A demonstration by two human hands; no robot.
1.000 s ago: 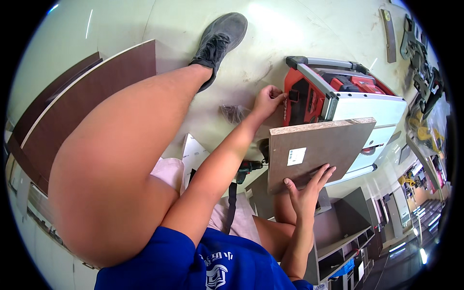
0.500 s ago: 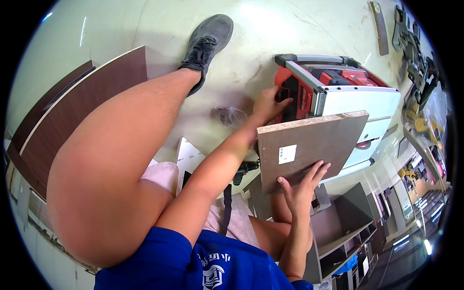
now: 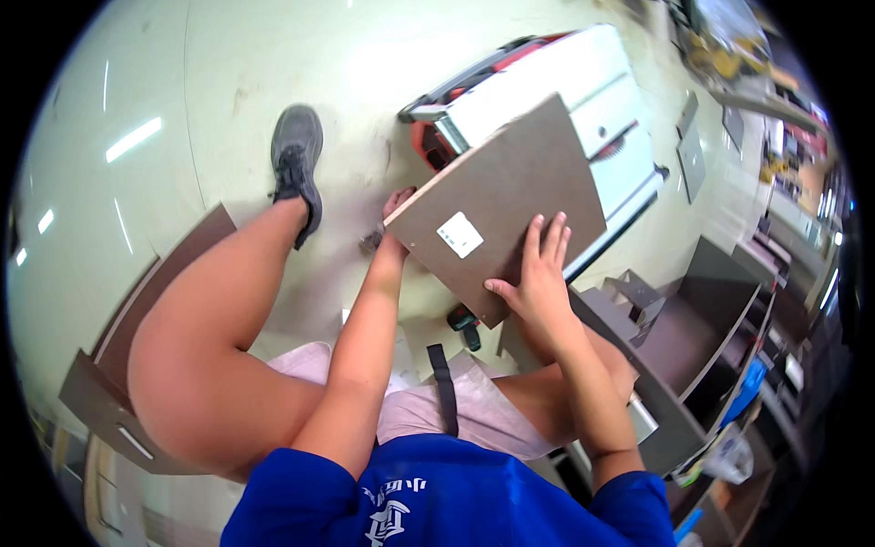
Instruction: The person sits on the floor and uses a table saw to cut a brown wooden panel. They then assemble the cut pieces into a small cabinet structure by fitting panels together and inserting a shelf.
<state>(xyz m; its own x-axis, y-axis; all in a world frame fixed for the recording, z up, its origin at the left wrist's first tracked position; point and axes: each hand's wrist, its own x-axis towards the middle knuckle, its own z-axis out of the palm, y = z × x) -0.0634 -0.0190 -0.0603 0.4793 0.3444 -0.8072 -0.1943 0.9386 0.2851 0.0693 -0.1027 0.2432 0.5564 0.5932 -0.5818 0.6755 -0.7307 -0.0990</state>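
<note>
A brown chipboard panel (image 3: 510, 201) with a white label lies tilted over the near part of a table saw (image 3: 583, 77). The saw has a pale top, and its round blade (image 3: 609, 149) shows just beyond the panel's right side. My right hand (image 3: 538, 273) rests flat on the panel near its right edge, fingers spread and thumb out. At the panel's left corner is my left hand (image 3: 397, 201), partly hidden by the board; its blurred fingertips show past the edge. Whether they grip it I cannot make out.
A dark cordless drill (image 3: 467, 326) lies on the floor below the panel. To the right stands an open brown cabinet (image 3: 693, 319). Brown boards (image 3: 137, 319) lean by my left leg. A small plastic bag (image 3: 372, 240) lies on the floor beside my left wrist.
My left hand has come away from the saw's red side panel to the board's left corner. The view has turned; the right hand stays on the board, its fingers further apart.
</note>
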